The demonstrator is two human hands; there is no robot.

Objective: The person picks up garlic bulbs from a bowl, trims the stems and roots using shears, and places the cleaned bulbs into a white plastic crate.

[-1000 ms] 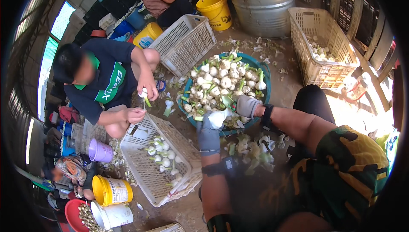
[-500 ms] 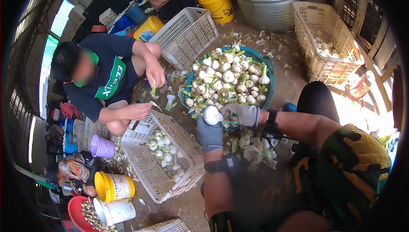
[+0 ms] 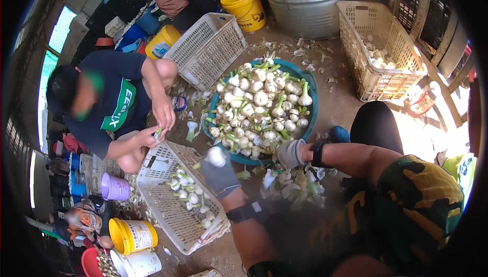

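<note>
My left hand (image 3: pixel 219 176), in a grey glove, holds a white garlic bulb (image 3: pixel 217 157) over the edge of a white plastic crate (image 3: pixel 148 188). Inside that crate lie several clean garlic bulbs (image 3: pixel 193 197) with short green stems. My right hand (image 3: pixel 291 154), gloved too, is closed at the near rim of a round blue-green tub (image 3: pixel 311 94). Something small, green and red, shows at its fingers; its kind I cannot make out. Garlic bulbs (image 3: pixel 259 99), many with stems, are heaped in the tub.
Across the crate sits a person (image 3: pixel 114 91) with both hands together on a small piece. Peeled skins (image 3: pixel 295 184) litter the floor. Beyond the tub stand another crate (image 3: pixel 208 50), a yellow bucket (image 3: pixel 244 7), a metal tub (image 3: pixel 305 5) and a crate (image 3: pixel 376 68) at right.
My left hand has moved left with the garlic bulb, away from my right hand, toward the crate. The right hand stays near the tub's rim. The other person's hands have come together.
</note>
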